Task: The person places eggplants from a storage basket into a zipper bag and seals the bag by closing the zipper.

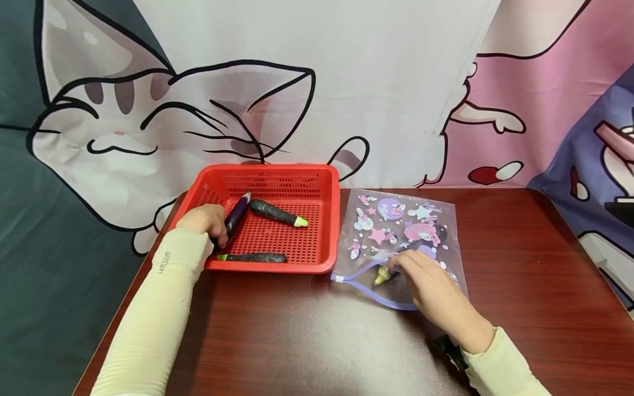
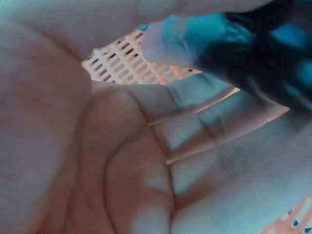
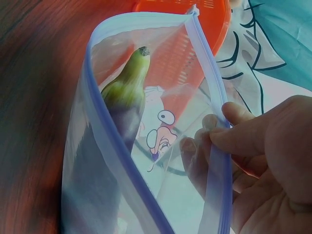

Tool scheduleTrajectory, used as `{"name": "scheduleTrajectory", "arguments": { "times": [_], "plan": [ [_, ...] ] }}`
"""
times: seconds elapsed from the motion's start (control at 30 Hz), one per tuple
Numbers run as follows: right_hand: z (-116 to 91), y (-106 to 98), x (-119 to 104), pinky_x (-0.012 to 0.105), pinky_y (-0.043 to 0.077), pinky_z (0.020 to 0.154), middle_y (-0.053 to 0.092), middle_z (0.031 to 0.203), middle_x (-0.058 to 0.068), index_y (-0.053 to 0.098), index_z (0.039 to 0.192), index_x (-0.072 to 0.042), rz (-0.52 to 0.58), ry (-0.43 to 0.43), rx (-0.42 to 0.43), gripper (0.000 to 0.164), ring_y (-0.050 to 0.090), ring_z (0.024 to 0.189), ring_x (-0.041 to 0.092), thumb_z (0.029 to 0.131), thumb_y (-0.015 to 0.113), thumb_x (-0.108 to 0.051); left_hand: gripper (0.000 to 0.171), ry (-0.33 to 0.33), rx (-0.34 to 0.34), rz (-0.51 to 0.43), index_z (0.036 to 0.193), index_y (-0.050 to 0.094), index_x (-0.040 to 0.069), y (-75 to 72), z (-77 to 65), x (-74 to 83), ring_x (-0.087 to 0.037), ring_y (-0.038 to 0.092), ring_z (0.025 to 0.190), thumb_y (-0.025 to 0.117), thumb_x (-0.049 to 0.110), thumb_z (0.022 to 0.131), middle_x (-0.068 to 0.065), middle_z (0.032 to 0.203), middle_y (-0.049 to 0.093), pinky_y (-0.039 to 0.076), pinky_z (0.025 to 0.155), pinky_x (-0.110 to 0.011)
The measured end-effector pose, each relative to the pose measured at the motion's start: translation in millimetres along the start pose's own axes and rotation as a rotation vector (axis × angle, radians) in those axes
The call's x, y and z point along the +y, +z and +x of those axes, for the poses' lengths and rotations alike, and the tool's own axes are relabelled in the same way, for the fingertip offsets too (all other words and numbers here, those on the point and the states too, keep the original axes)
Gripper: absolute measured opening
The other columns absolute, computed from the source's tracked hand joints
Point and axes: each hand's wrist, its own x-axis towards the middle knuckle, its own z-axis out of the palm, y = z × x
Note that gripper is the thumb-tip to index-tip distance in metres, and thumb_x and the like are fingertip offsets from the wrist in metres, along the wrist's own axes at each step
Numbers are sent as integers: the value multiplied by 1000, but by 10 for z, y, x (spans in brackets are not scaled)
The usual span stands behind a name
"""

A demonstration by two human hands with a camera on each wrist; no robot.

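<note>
My left hand point(image 1: 205, 223) reaches over the left side of the red basket point(image 1: 333, 220) and grips a dark purple eggplant point(image 1: 239, 213). In the left wrist view a glossy dark body with a pale end point(image 2: 170, 41) lies between thumb and fingers. With thumb and fingertips my right hand point(image 1: 431, 280) pinches the edge of a clear zip bag point(image 1: 364, 201) printed with cartoon figures. The bag's purple-edged mouth gapes, and an eggplant point(image 3: 134, 83) lies inside, its green stem end towards the opening.
Inside the basket are a dark zucchini point(image 1: 274, 212) with a light green end and another zucchini point(image 1: 257, 257) along the front wall. Basket and bag sit on a brown wooden table point(image 1: 277, 341). Behind it hangs a cartoon-printed cloth point(image 1: 386, 99).
</note>
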Motion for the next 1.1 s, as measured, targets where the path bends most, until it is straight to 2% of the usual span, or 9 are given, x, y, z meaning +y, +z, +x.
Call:
{"name": "scheduleTrajectory", "arguments": {
  "times": [0.23,0.43,0.7,1.0,1.1],
  "plan": [
    [1,1,0,31,47,79,64,97,-2,64,99,-7,2,0,2,31,59,88,15,81,63,19,23,43,32,33,80,63,1,-23,-60,44,-24,53,72,82,10,70,-11,79,59,46,64,-32],
    [1,8,3,33,50,77,64,96,-1,63,99,-6,-4,1,-6,30,59,87,15,82,63,19,25,25,79,48,81,64,1,-62,-138,93,-25,55,73,83,12,68,-11,80,61,47,66,-35],
    [-2,17,13,36,51,77,64,96,-1,63,100,-7,-7,12,-20,32,59,88,15,81,63,19,24,49,152,69,81,64,2,-99,-264,197,-27,56,72,82,13,69,-12,78,61,47,65,-37],
    [-2,15,16,35,50,77,64,97,-2,64,101,-7,-5,13,-18,32,59,89,15,82,62,19,26,37,200,27,88,63,-1,-134,-450,355,-27,60,64,80,14,77,-15,81,60,51,53,-34],
    [-2,9,20,34,50,79,64,98,-1,63,101,-7,0,13,-20,32,59,90,15,82,61,18,25,47,230,46,88,64,1,-132,-523,407,-28,58,68,80,17,78,-14,82,60,50,55,-35]
  ]
}}
